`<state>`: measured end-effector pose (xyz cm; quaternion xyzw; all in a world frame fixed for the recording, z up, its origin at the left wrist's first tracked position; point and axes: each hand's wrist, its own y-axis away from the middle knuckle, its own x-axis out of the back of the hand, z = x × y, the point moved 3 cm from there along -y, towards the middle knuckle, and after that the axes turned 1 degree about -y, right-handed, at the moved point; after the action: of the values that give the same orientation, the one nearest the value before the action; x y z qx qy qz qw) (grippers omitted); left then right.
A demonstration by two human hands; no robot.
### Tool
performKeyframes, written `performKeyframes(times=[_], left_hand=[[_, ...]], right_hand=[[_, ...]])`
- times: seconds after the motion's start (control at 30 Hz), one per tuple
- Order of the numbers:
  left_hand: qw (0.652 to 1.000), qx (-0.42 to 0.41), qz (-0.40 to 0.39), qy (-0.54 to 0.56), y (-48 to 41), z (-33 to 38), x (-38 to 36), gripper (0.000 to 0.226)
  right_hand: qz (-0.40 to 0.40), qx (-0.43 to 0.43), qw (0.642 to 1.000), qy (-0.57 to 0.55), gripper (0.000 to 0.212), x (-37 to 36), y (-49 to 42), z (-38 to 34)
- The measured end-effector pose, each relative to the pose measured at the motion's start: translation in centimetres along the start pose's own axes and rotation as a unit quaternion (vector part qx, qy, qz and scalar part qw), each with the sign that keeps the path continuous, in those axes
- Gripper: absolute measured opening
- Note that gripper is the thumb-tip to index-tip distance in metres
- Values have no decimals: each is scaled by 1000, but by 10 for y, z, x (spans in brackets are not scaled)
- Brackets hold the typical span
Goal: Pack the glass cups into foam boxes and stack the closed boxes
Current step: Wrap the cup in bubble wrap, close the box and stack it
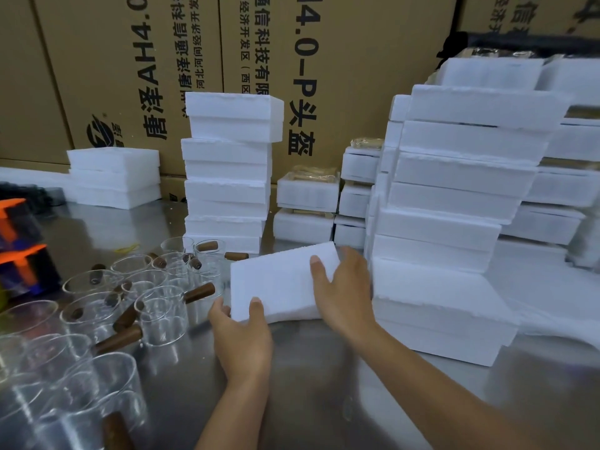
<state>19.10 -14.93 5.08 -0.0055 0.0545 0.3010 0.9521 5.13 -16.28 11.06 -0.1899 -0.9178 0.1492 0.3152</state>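
Observation:
A white foam box (pixel 276 284) lies tilted on the steel table in the middle of the view. My left hand (pixel 242 336) grips its near left corner, thumb on top. My right hand (pixel 344 284) holds its right side, fingers spread over the top. Several glass cups with brown wooden handles (pixel 162 306) stand crowded on the left of the table. A tall stack of closed foam boxes (pixel 227 170) rises behind the held box. A wider stack of foam boxes (pixel 454 203) stands to the right.
Large brown cardboard cartons (pixel 130 76) form a wall at the back. Low foam box piles (pixel 113 177) sit at back left and at the centre back (pixel 305 203). Orange and black objects (pixel 22 251) stand at the far left edge. Bare steel table (pixel 308 368) lies near me.

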Motion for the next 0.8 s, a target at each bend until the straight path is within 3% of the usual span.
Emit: performKeyframes(times=[0.1,0.2,0.33,0.57,0.7,0.8], left_hand=[[1000,10,-7,0,-3,0,1,55],[1000,15,-22,6,-5,2,1,48],[999,28,-32,22,-10,3,4,44],[992,39,43,116,-4,17,14,15],[988,9,84,132,1,23,20,30],[986,-24,80,146,7,30,19,18]], right_hand=[[-59,-155,984,-62,69,-3,-10,8],[-93,-212,969,-92,63,-6,-12,12],[-83,-210,970,-91,63,-5,-12,14],[-76,-145,981,-103,58,-1,-4,-3],[-66,-98,985,-129,64,12,8,-13],[-62,-56,985,-154,59,30,23,-16]])
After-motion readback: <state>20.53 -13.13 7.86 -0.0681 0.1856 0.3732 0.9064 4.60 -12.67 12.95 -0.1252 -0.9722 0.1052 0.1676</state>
